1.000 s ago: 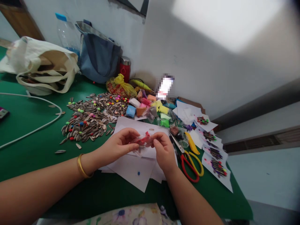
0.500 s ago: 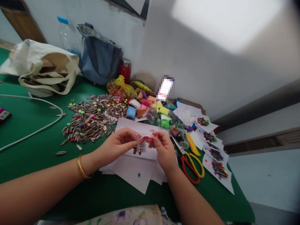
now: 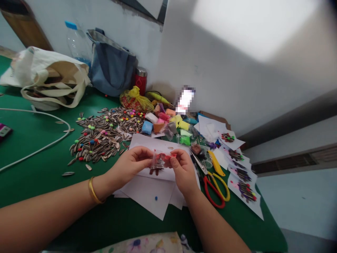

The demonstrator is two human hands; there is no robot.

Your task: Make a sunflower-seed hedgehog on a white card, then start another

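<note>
Between my two hands is a small clear plastic bag of red clay [image 3: 164,160]. My left hand [image 3: 135,162], with a gold bangle [image 3: 94,190] at the wrist, pinches the bag's left edge. The other side, where the red shows, is in the closed fingers of my right hand [image 3: 182,168]. Below the bag lies white paper [image 3: 143,140] bearing a sunflower-seed figure [image 3: 155,171] with brown feet, mostly covered by bag and hands. A small blue bit of clay [image 3: 156,198] rests on the nearer sheets.
Sunflower seeds [image 3: 105,140] with coloured dots lie left, and clay packets [image 3: 159,126] behind. Scissors [image 3: 210,182] and a yellow cutter [image 3: 216,163] are right, beside finished seed pictures [image 3: 246,189]. Bags [image 3: 113,66], a red flask [image 3: 141,80] and a phone [image 3: 185,100] stand along the wall.
The bag has spread flatter between my hands, with more clear plastic showing across the red clay. Both hands keep nearly the same place and grip.
</note>
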